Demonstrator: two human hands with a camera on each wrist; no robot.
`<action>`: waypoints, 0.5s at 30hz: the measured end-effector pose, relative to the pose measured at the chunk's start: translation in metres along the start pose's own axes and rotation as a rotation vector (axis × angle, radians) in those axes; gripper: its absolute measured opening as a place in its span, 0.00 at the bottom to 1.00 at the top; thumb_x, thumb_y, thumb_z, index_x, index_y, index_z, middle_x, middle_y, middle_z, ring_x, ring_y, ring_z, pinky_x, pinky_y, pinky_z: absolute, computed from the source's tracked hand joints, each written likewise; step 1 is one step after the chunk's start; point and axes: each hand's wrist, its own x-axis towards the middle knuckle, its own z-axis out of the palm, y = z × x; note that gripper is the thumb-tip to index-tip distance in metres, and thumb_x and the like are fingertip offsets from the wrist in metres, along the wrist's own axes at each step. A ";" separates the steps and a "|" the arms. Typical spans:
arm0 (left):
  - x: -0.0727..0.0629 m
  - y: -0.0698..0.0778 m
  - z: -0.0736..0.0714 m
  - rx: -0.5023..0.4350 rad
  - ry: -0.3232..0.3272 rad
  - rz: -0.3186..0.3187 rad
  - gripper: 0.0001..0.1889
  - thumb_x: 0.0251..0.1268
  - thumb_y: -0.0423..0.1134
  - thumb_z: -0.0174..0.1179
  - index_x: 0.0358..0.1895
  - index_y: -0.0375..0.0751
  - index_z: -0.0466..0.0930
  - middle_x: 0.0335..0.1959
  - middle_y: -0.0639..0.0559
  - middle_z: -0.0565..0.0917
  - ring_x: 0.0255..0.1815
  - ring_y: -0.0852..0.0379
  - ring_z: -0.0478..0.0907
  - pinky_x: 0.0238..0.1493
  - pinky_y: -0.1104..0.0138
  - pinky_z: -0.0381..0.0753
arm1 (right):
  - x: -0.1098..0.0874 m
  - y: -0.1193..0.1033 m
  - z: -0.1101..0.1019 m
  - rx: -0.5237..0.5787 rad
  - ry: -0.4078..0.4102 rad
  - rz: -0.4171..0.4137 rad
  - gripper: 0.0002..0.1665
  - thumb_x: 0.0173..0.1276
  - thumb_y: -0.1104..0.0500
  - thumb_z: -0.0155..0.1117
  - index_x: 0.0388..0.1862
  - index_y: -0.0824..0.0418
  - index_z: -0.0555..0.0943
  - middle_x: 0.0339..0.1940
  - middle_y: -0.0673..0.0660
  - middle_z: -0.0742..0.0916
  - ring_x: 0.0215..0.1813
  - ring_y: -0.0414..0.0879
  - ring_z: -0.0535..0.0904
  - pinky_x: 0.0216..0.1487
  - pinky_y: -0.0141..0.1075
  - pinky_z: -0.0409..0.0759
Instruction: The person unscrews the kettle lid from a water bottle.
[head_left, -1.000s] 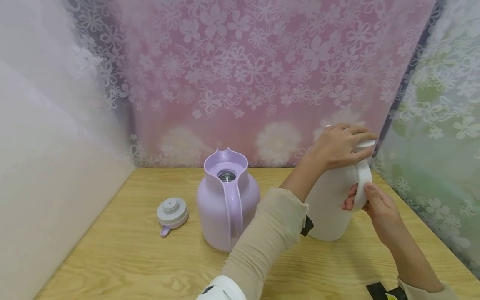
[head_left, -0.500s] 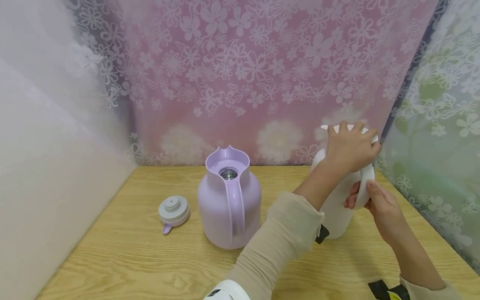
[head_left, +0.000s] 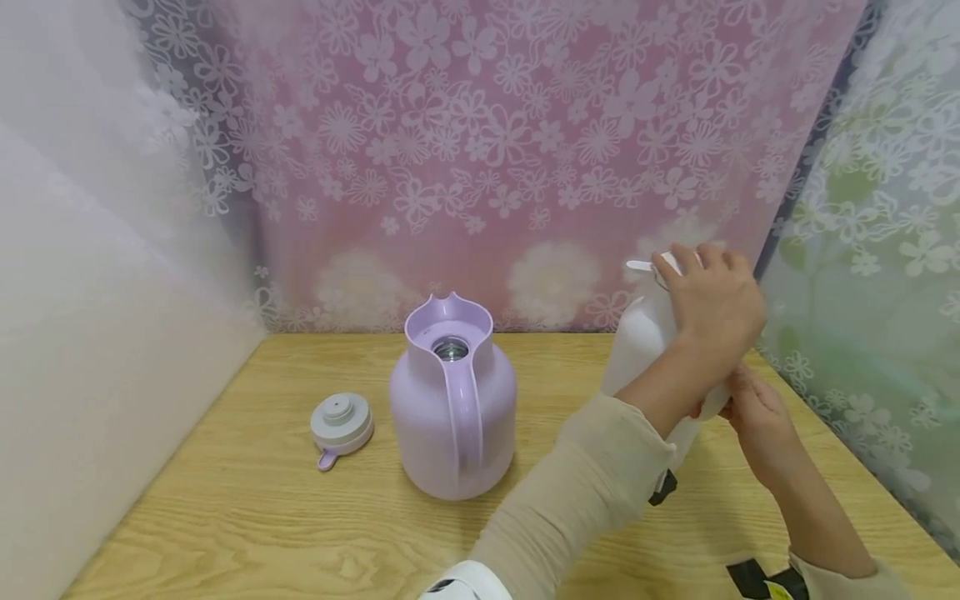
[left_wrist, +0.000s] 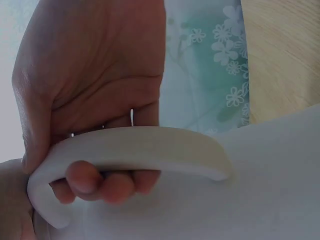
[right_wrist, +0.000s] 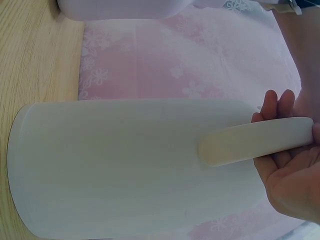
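A tall white thermos jug (head_left: 637,342) stands upright at the right. My left hand (head_left: 716,300) reaches across from the left and grips its white lid (head_left: 667,263), with fingers curled over the edge. A flat lid tab sticks out leftward. My right hand (head_left: 765,429) holds the jug's handle (left_wrist: 135,145); in the left wrist view its fingertips (left_wrist: 115,187) come through the handle loop. Seen from the right wrist, the handle's lower end joins the jug body (right_wrist: 115,165). Most of the lid is hidden under my left hand.
Left of the white jug stands a lilac thermos jug (head_left: 453,433), its mouth uncovered. A grey and lilac stopper lid (head_left: 341,423) lies beside it on the wooden table (head_left: 262,533). Flowered curtains (head_left: 450,167) close off the back and right; a pale wall (head_left: 112,292) borders the left.
My left hand has turned clockwise on the white jug's lid, and the lid tab has swung into view at the left. My right hand keeps hold of the handle.
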 end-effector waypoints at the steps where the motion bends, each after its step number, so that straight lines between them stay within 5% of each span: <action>1: 0.000 -0.002 0.001 -0.028 0.032 0.011 0.22 0.68 0.63 0.34 0.62 0.66 0.62 0.59 0.60 0.64 0.65 0.47 0.54 0.61 0.46 0.47 | 0.000 0.001 0.000 0.005 -0.004 -0.007 0.22 0.77 0.63 0.26 0.43 0.61 0.73 0.27 0.55 0.77 0.29 0.45 0.73 0.37 0.29 0.72; 4: -0.001 -0.012 0.006 -0.108 0.134 0.090 0.21 0.67 0.64 0.35 0.56 0.66 0.69 0.55 0.64 0.68 0.61 0.54 0.58 0.61 0.52 0.51 | 0.001 0.003 -0.001 0.032 -0.024 -0.027 0.24 0.76 0.65 0.24 0.39 0.67 0.73 0.26 0.57 0.78 0.30 0.46 0.74 0.38 0.31 0.72; 8: 0.008 -0.038 0.008 -0.170 0.191 0.292 0.21 0.67 0.62 0.37 0.56 0.67 0.71 0.57 0.67 0.69 0.61 0.61 0.61 0.60 0.62 0.56 | 0.002 0.003 -0.001 0.085 -0.048 -0.010 0.23 0.76 0.65 0.24 0.37 0.70 0.71 0.26 0.58 0.79 0.32 0.47 0.78 0.40 0.31 0.74; 12: 0.025 -0.063 0.009 -0.204 0.124 0.490 0.24 0.67 0.64 0.37 0.63 0.68 0.65 0.64 0.69 0.63 0.66 0.65 0.53 0.64 0.69 0.48 | 0.002 0.001 -0.002 0.094 -0.051 0.008 0.21 0.76 0.64 0.24 0.39 0.69 0.70 0.26 0.57 0.80 0.33 0.46 0.79 0.41 0.30 0.75; 15: 0.033 -0.074 0.013 -0.282 0.021 0.559 0.27 0.65 0.66 0.37 0.67 0.69 0.60 0.67 0.71 0.58 0.68 0.68 0.48 0.65 0.69 0.45 | 0.002 -0.001 -0.002 0.091 -0.053 0.004 0.21 0.76 0.65 0.24 0.40 0.70 0.70 0.26 0.58 0.80 0.33 0.47 0.79 0.42 0.30 0.74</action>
